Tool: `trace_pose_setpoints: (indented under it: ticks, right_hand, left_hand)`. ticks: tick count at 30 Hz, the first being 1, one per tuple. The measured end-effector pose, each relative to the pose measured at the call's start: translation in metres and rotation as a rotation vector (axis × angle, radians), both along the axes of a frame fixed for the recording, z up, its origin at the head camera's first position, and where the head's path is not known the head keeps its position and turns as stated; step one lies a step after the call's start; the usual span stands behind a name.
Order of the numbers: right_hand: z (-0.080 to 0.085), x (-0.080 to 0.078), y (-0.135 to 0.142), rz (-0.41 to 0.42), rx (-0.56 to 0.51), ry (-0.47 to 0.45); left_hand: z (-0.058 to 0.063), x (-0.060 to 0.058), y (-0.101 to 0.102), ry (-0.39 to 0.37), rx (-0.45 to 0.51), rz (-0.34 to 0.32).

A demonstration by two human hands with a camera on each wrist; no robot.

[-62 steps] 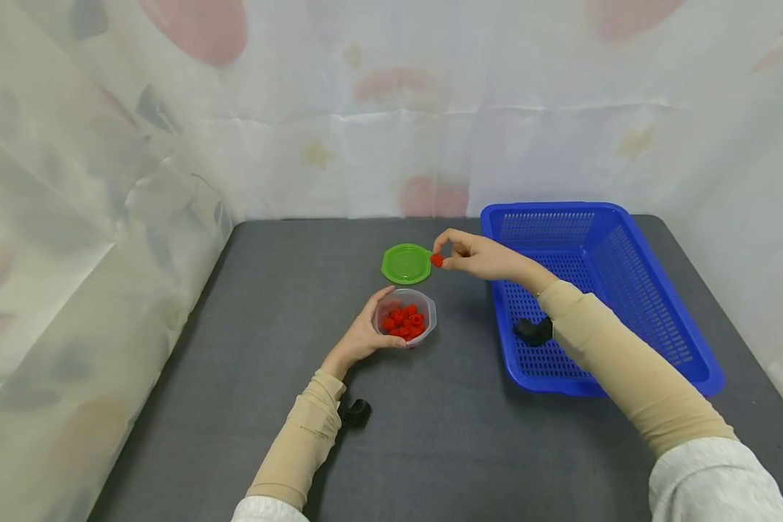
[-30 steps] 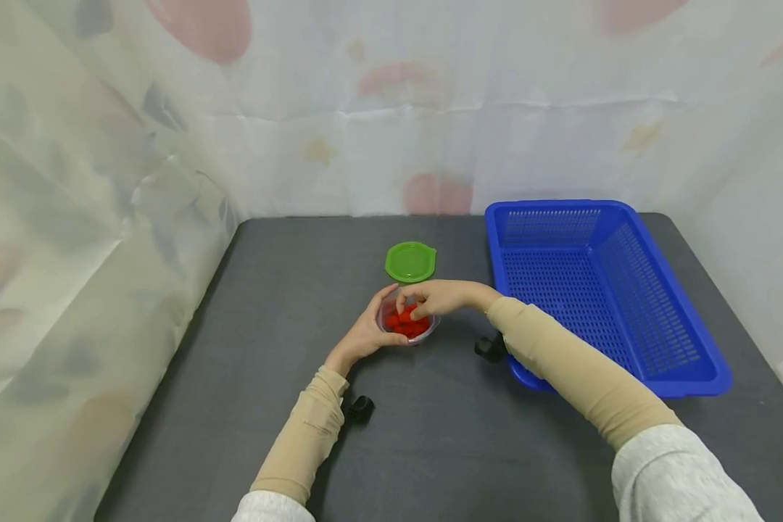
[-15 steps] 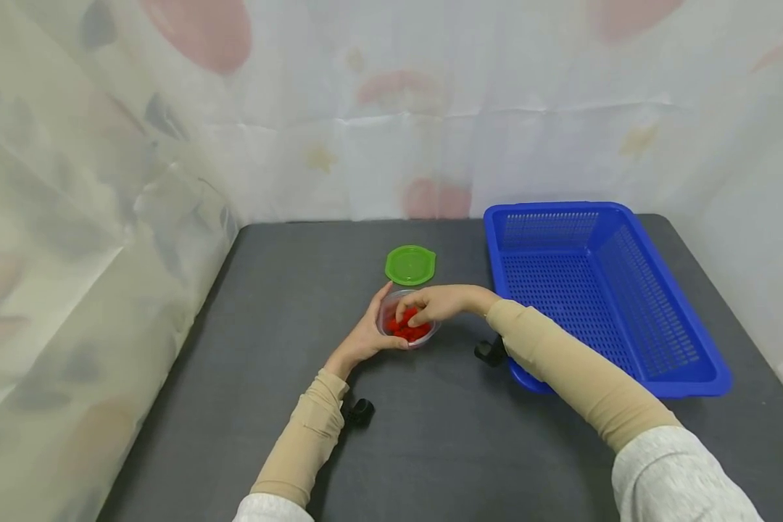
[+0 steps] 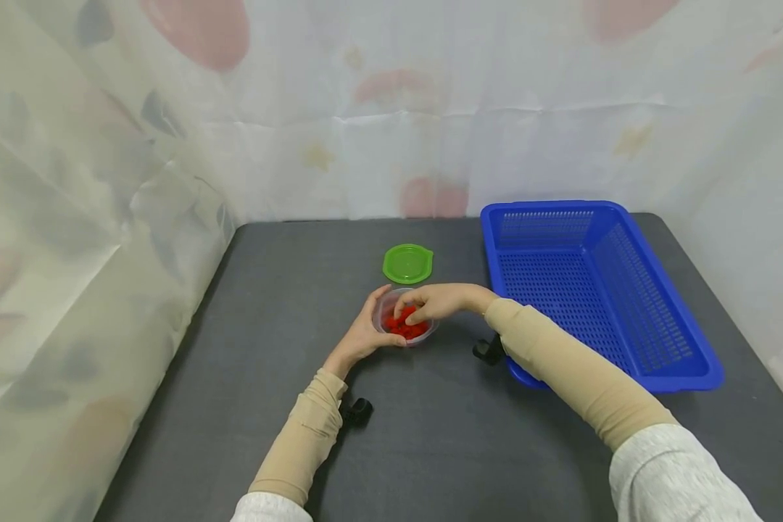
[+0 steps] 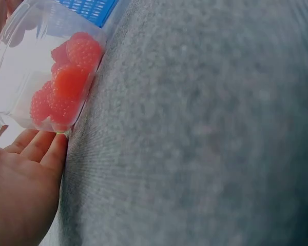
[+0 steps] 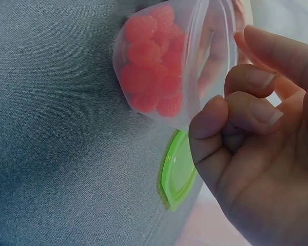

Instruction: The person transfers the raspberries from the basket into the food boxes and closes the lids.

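My left hand [image 4: 359, 339] grips a small clear plastic tub [image 6: 191, 66] from its left side, thumb and fingers spread round the wall. Inside lie several raspberries [image 6: 143, 56], heaped at the bottom. Over the tub's mouth hovers my right hand [image 4: 445, 299], with thumb and index finger reaching down inside in the head view. Its other fingers are curled in the right wrist view. Whether a raspberry sits between those fingertips is unclear. Just behind the tub, a green lid [image 4: 407, 263] lies flat on the table.
A blue perforated basket [image 4: 554, 283] stands on the right part of the dark grey table [image 4: 287, 290], with my right forearm in front of its near left corner. Patterned sheeting [image 4: 267, 159] hangs behind and at the left. Black wrist mounts [image 4: 359, 413] protrude from both sleeves.
My right hand, which pinched a raspberry near the lid, has moved left and down into the tub's mouth. Over the last half second it barely moves. The left hand keeps its hold.
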State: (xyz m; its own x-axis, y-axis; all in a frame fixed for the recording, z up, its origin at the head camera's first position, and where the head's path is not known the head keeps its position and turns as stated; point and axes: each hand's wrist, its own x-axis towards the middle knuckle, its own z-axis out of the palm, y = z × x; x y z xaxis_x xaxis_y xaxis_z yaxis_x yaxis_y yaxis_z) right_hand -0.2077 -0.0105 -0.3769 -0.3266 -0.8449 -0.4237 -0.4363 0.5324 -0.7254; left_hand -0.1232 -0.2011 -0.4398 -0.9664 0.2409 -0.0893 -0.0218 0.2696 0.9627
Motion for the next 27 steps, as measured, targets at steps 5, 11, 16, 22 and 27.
trace_pose_setpoints:
  ticks: [5,11,16,22,27]
  right_hand:
    - [0.008,-0.003,0.004,-0.043,-0.033,-0.019]
    - [0.021,-0.013,0.013,-0.173,-0.088,0.013]
    - [0.031,-0.027,0.019,-0.326,-0.137,0.033]
    - [0.035,-0.046,0.021,-0.518,-0.184,0.074]
    - [0.032,-0.053,0.018,-0.609,-0.206,0.068]
  left_hand:
    - [0.003,-0.001,-0.002,-0.003,0.025,0.003]
    - [0.021,-0.006,-0.007,0.013,-0.022,0.022]
    - [0.043,-0.018,-0.015,0.051,-0.082,0.037]
    - [0.060,-0.046,-0.025,0.078,-0.167,0.051]
    - [0.049,-0.079,-0.036,0.059,-0.160,0.081]
